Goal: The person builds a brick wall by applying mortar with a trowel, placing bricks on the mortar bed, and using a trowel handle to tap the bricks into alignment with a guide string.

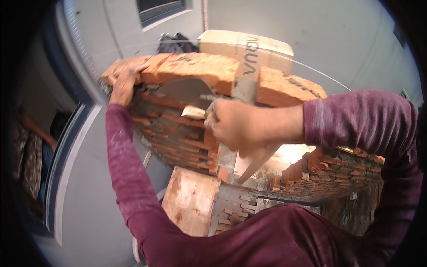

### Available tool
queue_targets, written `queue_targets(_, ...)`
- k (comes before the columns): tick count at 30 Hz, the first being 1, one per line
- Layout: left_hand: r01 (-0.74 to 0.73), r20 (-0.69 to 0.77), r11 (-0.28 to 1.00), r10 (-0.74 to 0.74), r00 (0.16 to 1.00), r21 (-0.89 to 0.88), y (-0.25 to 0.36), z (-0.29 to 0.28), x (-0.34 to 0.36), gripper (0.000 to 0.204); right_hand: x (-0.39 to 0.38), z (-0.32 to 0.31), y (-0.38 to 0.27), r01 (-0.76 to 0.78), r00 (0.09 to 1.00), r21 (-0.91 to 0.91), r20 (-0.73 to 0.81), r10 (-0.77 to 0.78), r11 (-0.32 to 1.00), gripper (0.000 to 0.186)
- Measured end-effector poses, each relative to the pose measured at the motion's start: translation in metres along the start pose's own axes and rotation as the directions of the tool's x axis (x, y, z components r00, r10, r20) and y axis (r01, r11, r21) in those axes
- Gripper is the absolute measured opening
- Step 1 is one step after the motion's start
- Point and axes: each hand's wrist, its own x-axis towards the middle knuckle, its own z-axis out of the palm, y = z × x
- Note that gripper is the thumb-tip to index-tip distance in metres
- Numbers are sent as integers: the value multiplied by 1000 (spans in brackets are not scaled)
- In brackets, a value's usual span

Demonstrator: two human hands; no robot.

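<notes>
My left hand (124, 84) grips the top course of orange bricks (195, 66) at its left end, fingers curled over the bricks. My right hand (235, 124), slightly blurred in the middle of the view, is closed on a small tool with a pale flat end (193, 112). Behind it a cardboard-covered post (244, 89) crosses the top course. Below are stacked, mortared rows of thin bricks (173, 138), with a gap under the top course. A second stretch of brickwork (333, 171) curves away at the right, below my right arm.
A cardboard box (215, 42) and dark bag (171, 44) sit behind the bricks against grey walls. A thin string crosses above. A plywood board (189, 200) lies below, near loose brick pieces (244, 204). At left, a person's arm (38, 129) shows in a dark-framed glass opening.
</notes>
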Motion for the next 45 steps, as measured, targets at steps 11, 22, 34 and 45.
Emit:
queue_targets(11,142,-103,964,-122,987,223,17,-1,-23,67,-157,51,56,-84,992,568,-28,121,819,30)
queue_targets(22,97,-103,992,-105,989,-82,275,107,-66,36,-406,354,158,-568,734,617,82,674,544,38)
queue_targets(34,585,962,791,15,274,-179,411,448,-452,45,-556,743,152,-757,443,648,418,793,82,38)
queue_targets(45,104,840,932,-261,-475,348,518,471,-487,65,-519,927,184,-861,453,454,479,752,229,49)
